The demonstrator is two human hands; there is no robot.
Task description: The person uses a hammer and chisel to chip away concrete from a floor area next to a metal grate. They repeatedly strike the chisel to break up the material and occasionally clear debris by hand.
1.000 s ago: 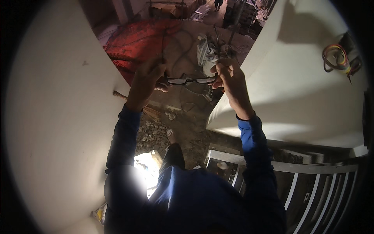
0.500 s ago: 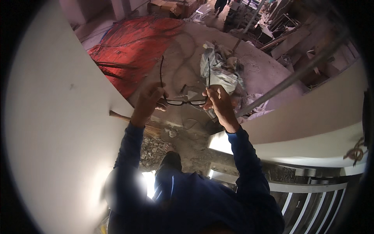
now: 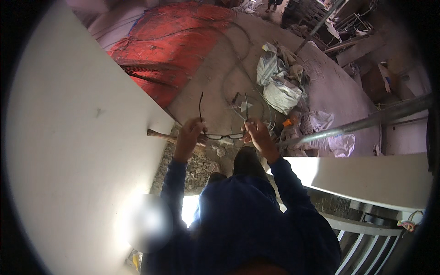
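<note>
A pair of dark-framed eyeglasses (image 3: 223, 136) is held out in front of me, lenses toward me and both temple arms unfolded, pointing away. My left hand (image 3: 189, 137) pinches the frame at its left hinge. At the right hinge, the fingers of my right hand (image 3: 257, 137) are closed on the frame. The glasses hang over the dusty floor and touch nothing but my fingers.
To the left is a white wall (image 3: 82, 137), with a broom (image 3: 162, 135) beside it. A red tarp (image 3: 169, 50) lies ahead, with cables nearby. White sacks (image 3: 282, 94), a slanting metal pole (image 3: 339, 130) and a white railing (image 3: 362, 227) are on the right. Rubble (image 3: 190, 176) lies below.
My view has shifted forward and down over the floor. Both hands and the glasses sit lower in the picture, still gripped at both hinges. More of my legs shows.
</note>
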